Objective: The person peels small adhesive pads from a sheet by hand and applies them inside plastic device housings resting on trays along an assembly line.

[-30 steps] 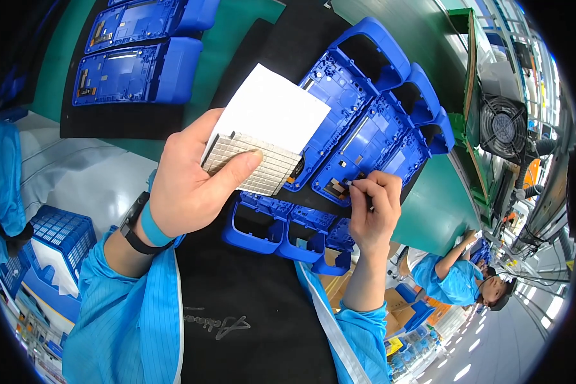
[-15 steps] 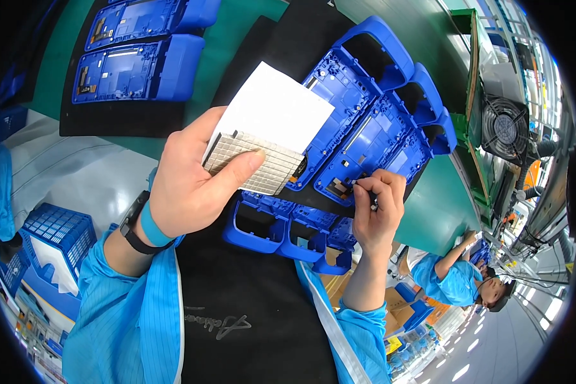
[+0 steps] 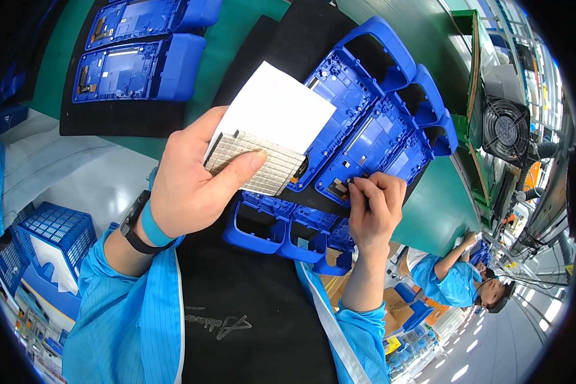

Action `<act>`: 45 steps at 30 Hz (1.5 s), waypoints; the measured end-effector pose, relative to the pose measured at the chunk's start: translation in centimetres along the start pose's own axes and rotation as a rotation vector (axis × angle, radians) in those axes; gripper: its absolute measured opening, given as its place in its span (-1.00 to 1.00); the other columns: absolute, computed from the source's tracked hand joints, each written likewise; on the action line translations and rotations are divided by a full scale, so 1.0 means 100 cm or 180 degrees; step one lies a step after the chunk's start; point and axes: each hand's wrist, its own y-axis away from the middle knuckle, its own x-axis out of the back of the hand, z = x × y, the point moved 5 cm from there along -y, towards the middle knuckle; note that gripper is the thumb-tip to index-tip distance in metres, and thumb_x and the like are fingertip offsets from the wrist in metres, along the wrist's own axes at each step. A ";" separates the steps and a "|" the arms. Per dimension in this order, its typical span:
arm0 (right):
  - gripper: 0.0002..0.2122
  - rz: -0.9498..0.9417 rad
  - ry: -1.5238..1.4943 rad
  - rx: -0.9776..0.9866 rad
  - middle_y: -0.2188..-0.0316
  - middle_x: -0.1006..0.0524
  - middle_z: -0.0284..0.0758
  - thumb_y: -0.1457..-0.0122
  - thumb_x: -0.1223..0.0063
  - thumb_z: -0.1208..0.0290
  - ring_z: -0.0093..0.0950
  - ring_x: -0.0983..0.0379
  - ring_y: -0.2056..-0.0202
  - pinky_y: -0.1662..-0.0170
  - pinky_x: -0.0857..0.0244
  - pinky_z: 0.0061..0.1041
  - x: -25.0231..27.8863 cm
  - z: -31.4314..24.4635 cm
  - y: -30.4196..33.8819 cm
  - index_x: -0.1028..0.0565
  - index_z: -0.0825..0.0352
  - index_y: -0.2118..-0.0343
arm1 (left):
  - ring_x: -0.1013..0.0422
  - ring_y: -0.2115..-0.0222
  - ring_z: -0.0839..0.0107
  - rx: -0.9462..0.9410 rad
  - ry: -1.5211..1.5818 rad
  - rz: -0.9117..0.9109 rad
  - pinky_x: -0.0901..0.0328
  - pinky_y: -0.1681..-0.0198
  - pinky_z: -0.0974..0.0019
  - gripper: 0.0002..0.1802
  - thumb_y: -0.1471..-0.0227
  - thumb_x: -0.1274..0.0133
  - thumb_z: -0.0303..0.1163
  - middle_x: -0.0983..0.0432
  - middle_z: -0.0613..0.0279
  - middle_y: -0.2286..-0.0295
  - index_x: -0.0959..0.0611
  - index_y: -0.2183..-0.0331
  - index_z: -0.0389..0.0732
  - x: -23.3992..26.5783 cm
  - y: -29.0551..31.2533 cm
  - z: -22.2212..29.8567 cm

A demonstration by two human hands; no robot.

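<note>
My left hand is closed on a white backing sheet whose near part carries rows of small silvery-grey square pads. The thumb presses flat on the pads. Thumb and fingertips of my right hand come together in a pinch at the near end of a blue plastic housing, beside a small dark part with a flex strip. Whatever is between those fingertips is too small to make out. Another blue housing lies to its left, partly behind the sheet, and a third to its right.
More blue housings lie nearest my body. Two others rest on a black mat at the far left. A green-edged rack and a black fan stand at right. Blue crates are at left; a person in blue is at right.
My right hand has shifted slightly left, and its fingertips have drawn closer together over the middle housing's near end. My left hand and the sheet have barely moved.
</note>
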 end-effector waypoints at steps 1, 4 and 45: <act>-0.82 0.0065 0.0007 0.0002 0.39 -0.46 -0.27 0.09 -0.29 0.69 -0.30 -0.36 0.31 0.24 -0.28 -0.39 0.001 0.000 0.000 -0.53 0.36 0.41 | -0.59 0.20 0.30 -0.0011 -0.0013 -0.0017 -0.43 0.13 0.32 -0.62 -0.13 -0.15 -0.49 -0.65 -0.04 0.22 -0.52 0.03 -0.42 0.000 0.000 0.000; -0.82 0.0148 -0.0006 -0.0018 0.39 -0.46 -0.26 0.09 -0.29 0.70 -0.30 -0.36 0.31 0.24 -0.28 -0.39 0.000 0.002 0.002 -0.53 0.36 0.41 | -0.59 0.19 0.30 -0.0019 -0.0017 -0.0027 -0.43 0.13 0.32 -0.62 -0.13 -0.15 -0.49 -0.65 -0.04 0.22 -0.52 0.03 -0.42 0.000 0.000 0.000; -0.75 0.0488 -0.0005 0.1551 0.29 -0.39 -0.30 0.09 -0.27 0.58 -0.30 -0.30 0.25 0.27 -0.32 -0.24 0.043 -0.065 -0.017 -0.50 0.23 0.31 | -0.42 0.30 0.34 -0.0299 0.0260 -0.1901 -0.31 0.22 0.31 -0.81 -0.14 -0.15 -0.40 -0.46 0.13 0.28 -0.60 0.21 -0.28 -0.060 -0.001 0.040</act>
